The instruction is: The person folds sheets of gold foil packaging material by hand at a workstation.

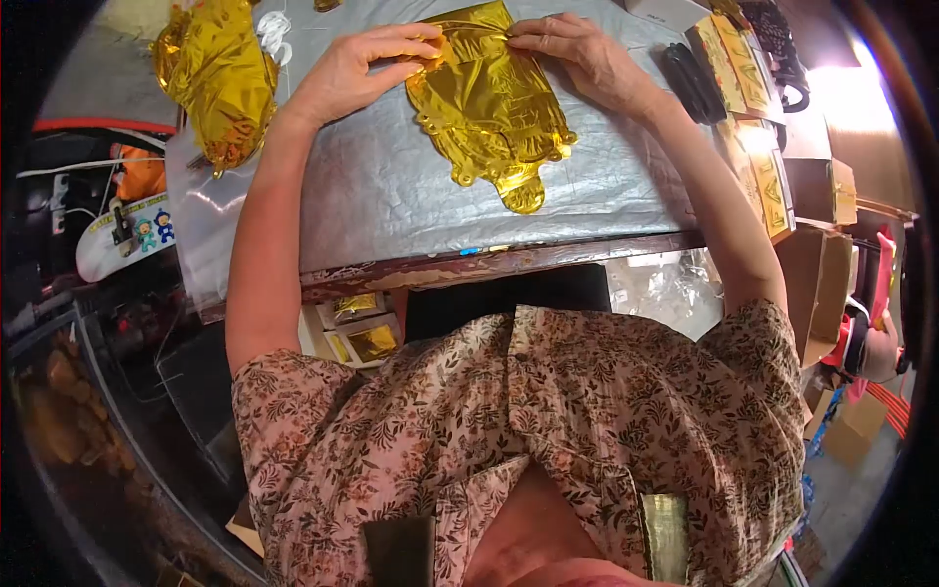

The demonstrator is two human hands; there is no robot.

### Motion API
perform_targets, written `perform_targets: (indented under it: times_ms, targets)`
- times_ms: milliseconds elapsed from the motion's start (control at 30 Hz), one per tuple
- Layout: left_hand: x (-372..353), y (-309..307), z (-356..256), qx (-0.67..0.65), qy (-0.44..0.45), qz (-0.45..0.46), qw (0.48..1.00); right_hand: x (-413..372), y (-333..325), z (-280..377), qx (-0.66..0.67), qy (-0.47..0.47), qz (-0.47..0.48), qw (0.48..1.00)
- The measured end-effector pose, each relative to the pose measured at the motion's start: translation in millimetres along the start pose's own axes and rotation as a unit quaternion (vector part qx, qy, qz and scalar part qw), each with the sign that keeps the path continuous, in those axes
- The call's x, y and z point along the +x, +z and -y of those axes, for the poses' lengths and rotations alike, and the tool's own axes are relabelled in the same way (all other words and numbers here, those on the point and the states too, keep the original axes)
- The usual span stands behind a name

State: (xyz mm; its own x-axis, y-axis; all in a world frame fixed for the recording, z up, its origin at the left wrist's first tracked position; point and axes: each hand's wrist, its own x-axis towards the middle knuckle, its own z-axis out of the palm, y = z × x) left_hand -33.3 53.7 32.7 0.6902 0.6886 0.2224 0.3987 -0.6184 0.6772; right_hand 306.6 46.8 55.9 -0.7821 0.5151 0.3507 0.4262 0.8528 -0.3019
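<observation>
A gold foil balloon (484,93), flat and creased, lies on the silver-grey covered table. Its near end has a scalloped edge with small tabs and a rounded tongue pointing toward me. The far part looks folded over. My left hand (362,70) holds its left edge, thumb and fingertips on the foil. At the upper right edge, my right hand (577,57) pinches the foil between thumb and fingers. The fingertips partly cover the edges they hold.
More crumpled gold foil (220,78) lies at the table's left, beside a coil of white ribbon (275,37). A black case (694,83) and printed boxes (738,68) line the right side. Below the table are a compartmented box (367,338) with gold packets and clear plastic bags (665,293).
</observation>
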Motion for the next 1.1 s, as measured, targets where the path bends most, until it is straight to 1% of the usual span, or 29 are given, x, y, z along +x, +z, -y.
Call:
perform_targets:
  times_ms: [67, 100, 133, 167, 200, 267, 300, 333, 400, 433, 500, 567, 700, 800, 867, 1000, 1033, 1100]
  targets:
    - [-1.4, 2.5, -1.8, 0.017, -0.008, -0.011, 1.000, -1.5, 12.9, -11.2, 0.007, -0.004, -0.007, 1.000]
    - [-1.4, 2.8, -1.3, 0.026, 0.008, -0.017, 0.999, -1.8, 30.5, -31.2, 0.039, -0.110, -0.111, 0.987]
    - [-1.7, 3.1, -0.4, 0.035, 0.024, -0.022, 0.999, 13.8, 29.2, -16.7, 0.070, -0.212, -0.215, 0.951]
    - [-1.7, 3.4, 0.5, 0.041, 0.024, -0.023, 0.999, -3.7, 4.0, 7.0, 0.064, 0.077, -0.018, 0.995]
    - [-1.4, 3.2, -0.9, 0.044, 0.017, -0.023, 0.999, -6.4, 8.6, 1.4, 0.070, 0.073, -0.018, 0.995]
    - [0.4, 2.7, -4.5, 0.046, 0.039, -0.020, 0.998, -14.1, 17.1, -14.1, -0.021, -0.007, -0.038, 0.999]
    - [0.2, 2.8, -4.4, 0.047, 0.035, -0.021, 0.998, -14.0, 15.0, -9.1, 0.010, 0.014, -0.040, 0.999]
    - [0.0, 3.4, -4.6, 0.042, 0.028, -0.022, 0.998, -14.4, 16.6, -10.6, 0.013, 0.013, -0.040, 0.999]
    - [-0.8, 5.5, -3.4, 0.038, 0.019, -0.024, 0.999, -16.6, 20.2, -13.7, -0.025, 0.022, -0.021, 0.999]
    - [-0.8, 6.5, -1.9, 0.051, 0.025, -0.028, 0.998, -17.8, 21.8, -14.4, -0.023, 0.020, -0.021, 0.999]
    - [-1.1, 6.9, -0.8, 0.065, 0.030, -0.033, 0.997, -19.0, 23.8, -15.3, -0.067, 0.008, -0.039, 0.997]
    - [-2.3, 8.5, -2.6, 0.044, 0.024, -0.035, 0.998, -19.0, 24.8, -15.8, -0.065, 0.007, -0.042, 0.997]
    - [-7.6, 8.5, -8.7, 0.045, 0.020, -0.041, 0.998, -15.2, 21.2, -7.5, -0.046, 0.004, -0.057, 0.997]
    - [-11.4, 8.0, -16.9, 0.072, 0.007, -0.042, 0.997, -14.4, 23.5, -10.6, -0.050, -0.014, -0.065, 0.997]
    - [-10.4, 5.0, -23.6, 0.079, 0.018, -0.073, 0.994, -18.1, 29.1, -17.8, -0.065, -0.019, -0.071, 0.995]
    - [-20.3, 9.7, -41.0, 0.088, 0.008, -0.086, 0.992, -21.8, 34.6, -23.2, -0.084, -0.017, -0.083, 0.993]
    - [-23.7, 11.9, -47.3, 0.125, 0.041, -0.070, 0.989, -22.9, 35.0, -22.3, -0.081, 0.007, -0.066, 0.994]
    - [-28.1, 13.0, -59.8, 0.179, 0.103, -0.031, 0.978, -22.7, 35.0, -22.8, -0.087, 0.009, -0.065, 0.994]
